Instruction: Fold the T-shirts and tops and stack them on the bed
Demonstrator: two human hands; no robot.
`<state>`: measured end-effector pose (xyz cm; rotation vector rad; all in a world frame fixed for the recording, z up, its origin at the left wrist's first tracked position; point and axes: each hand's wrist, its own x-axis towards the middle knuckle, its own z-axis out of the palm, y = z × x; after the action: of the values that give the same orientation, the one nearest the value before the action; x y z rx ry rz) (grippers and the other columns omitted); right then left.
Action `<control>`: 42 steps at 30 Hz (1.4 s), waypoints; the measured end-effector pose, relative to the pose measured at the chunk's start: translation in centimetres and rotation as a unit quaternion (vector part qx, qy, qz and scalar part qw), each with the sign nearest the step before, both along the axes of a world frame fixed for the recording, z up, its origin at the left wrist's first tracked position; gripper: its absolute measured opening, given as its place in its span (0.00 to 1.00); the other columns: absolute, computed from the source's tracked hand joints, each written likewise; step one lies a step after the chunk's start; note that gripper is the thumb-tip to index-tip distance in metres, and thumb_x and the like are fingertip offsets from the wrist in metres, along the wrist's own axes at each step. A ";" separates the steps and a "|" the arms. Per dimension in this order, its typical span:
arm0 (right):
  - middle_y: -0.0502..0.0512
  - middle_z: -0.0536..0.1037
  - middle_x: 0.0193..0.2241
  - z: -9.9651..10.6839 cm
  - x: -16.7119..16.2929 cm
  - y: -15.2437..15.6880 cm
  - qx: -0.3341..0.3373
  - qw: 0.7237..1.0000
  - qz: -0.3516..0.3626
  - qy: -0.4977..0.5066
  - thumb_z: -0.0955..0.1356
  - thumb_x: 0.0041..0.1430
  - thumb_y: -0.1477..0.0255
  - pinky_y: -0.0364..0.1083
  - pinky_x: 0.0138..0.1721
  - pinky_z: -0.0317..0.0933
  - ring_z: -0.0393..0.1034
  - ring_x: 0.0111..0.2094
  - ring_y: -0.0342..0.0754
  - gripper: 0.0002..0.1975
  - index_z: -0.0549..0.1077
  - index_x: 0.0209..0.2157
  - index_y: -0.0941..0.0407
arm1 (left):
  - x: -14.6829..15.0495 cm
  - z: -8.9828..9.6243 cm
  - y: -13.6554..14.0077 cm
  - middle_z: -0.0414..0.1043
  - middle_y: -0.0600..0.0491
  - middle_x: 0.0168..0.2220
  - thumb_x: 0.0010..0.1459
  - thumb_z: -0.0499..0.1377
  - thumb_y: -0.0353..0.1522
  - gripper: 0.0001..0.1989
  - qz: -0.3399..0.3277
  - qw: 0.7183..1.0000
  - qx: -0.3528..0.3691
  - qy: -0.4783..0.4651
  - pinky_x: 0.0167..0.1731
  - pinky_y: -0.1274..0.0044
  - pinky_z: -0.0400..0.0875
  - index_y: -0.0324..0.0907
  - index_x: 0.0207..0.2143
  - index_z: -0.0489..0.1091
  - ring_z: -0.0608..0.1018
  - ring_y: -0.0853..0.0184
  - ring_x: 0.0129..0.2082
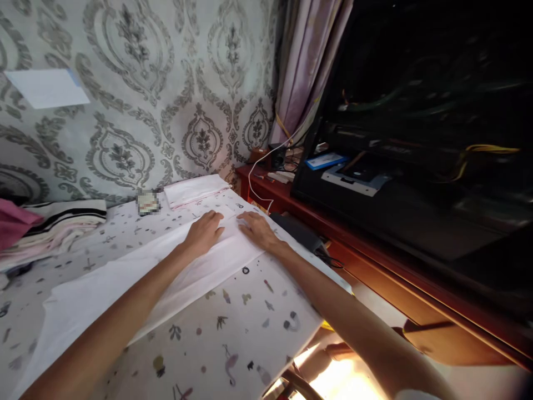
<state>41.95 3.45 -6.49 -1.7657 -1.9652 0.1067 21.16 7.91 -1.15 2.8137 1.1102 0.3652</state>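
Observation:
A white garment (104, 283), perhaps a shirt, lies spread lengthwise over a patterned cover (200, 344). My left hand (205, 230) rests palm down on its far end, fingers stretched out and slightly bent. Just to the right, my right hand (255, 229) lies on the same end, its fingers pointing inward toward the left one. Neither hand visibly grips the fabric. Beyond them sits a folded white cloth (195, 191) with a thin pink edge.
Pink, striped and white clothes (62, 225) are piled at the left. A small blurred-out item (147, 202) lies by the wall. To the right, a dark screen or case (416, 139) stands on a red-brown cabinet (366, 266). A white cable (254, 169) hangs near the corner.

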 end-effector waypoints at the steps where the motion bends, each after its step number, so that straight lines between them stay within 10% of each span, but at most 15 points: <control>1: 0.62 0.75 0.52 0.0 0.1 0.0 0.005 1.000 0.007 0.000 0.64 0.66 0.71 0.53 0.59 0.57 0.67 0.55 0.53 0.14 0.73 0.50 0.57 | 1.5 -0.4 0.8 0.70 0.44 0.52 0.65 0.53 0.31 0.13 0.008 1.000 0.006 0.013 0.49 0.67 0.70 0.41 0.51 0.67 0.73 0.56 0.54; 17: 0.59 0.73 0.54 -0.9 3.4 0.8 -0.038 0.984 0.121 0.125 0.63 0.61 0.75 0.56 0.62 0.54 0.62 0.60 0.53 0.11 0.75 0.43 0.55 | 4.5 -2.2 4.0 0.76 0.48 0.42 0.63 0.52 0.27 0.09 0.015 1.000 0.007 0.013 0.39 0.72 0.69 0.43 0.39 0.73 0.77 0.59 0.44; 32: 0.60 0.75 0.50 -0.9 2.7 0.8 -0.006 0.988 0.113 0.109 0.66 0.55 0.74 0.55 0.55 0.60 0.68 0.53 0.55 0.04 0.72 0.34 0.55 | 3.6 -4.2 3.9 0.63 0.42 0.64 0.68 0.46 0.42 0.25 -0.102 0.991 -0.087 0.012 0.64 0.67 0.55 0.39 0.61 0.62 0.64 0.58 0.65; 42: 0.65 0.68 0.61 -1.8 1.0 1.2 0.084 0.990 0.108 0.019 0.59 0.67 0.63 0.60 0.64 0.55 0.60 0.64 0.58 0.24 0.67 0.59 0.56 | 3.0 -3.9 0.6 0.44 0.46 0.72 0.68 0.47 0.41 0.31 0.005 0.990 -0.141 0.015 0.69 0.59 0.41 0.40 0.70 0.48 0.47 0.58 0.72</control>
<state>42.96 4.62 -8.30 -1.4332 -2.0685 0.0449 24.13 8.54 -5.07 2.5751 1.0851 0.1521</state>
